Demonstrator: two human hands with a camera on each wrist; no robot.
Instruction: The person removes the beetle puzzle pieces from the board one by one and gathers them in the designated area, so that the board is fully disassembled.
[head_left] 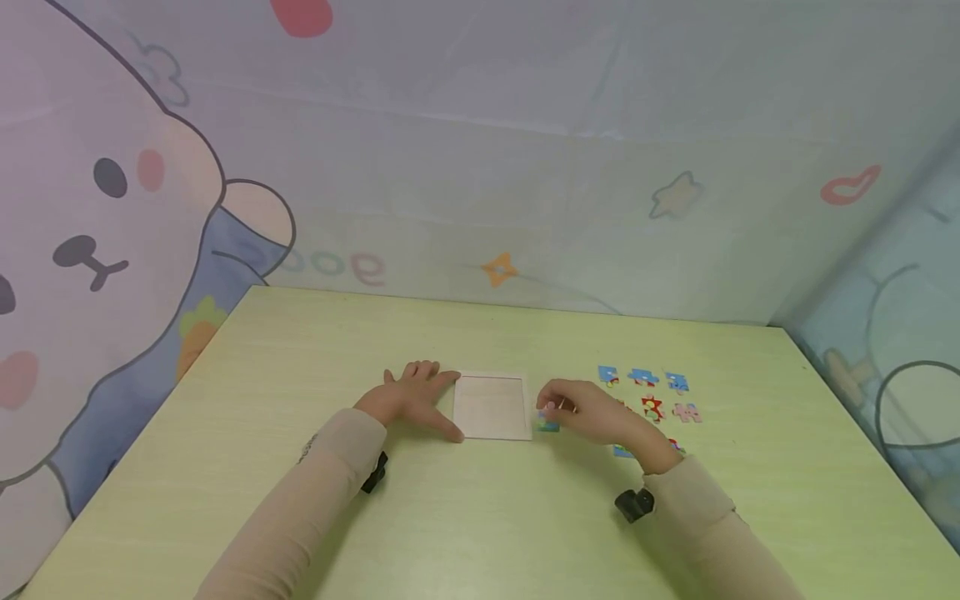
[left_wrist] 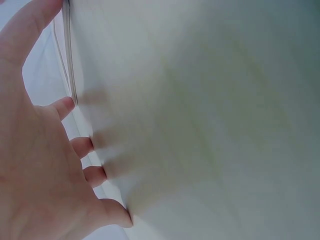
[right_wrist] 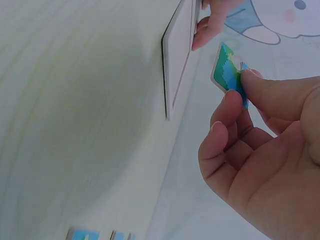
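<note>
A square, pale, shallow puzzle frame point(head_left: 491, 408) lies flat on the table with no pieces in it. My left hand point(head_left: 408, 400) is at its left side, thumb and index finger spread wide and touching the two left corners. In the left wrist view the other fingertips of the left hand point(left_wrist: 47, 150) rest on the tabletop. Just right of the frame, my right hand point(head_left: 592, 412) pinches a jigsaw piece point(right_wrist: 227, 72) between thumb and fingers. This piece is green and blue with a rounded corner, and it is held above the table.
Several loose jigsaw pieces lie at the right, among them a blue one point(head_left: 608, 374), a red one point(head_left: 652, 407) and a pink one point(head_left: 686, 412). The right forearm partly covers the lowest ones. A printed cloth point(head_left: 450, 167) hangs behind the light wooden table point(head_left: 480, 517).
</note>
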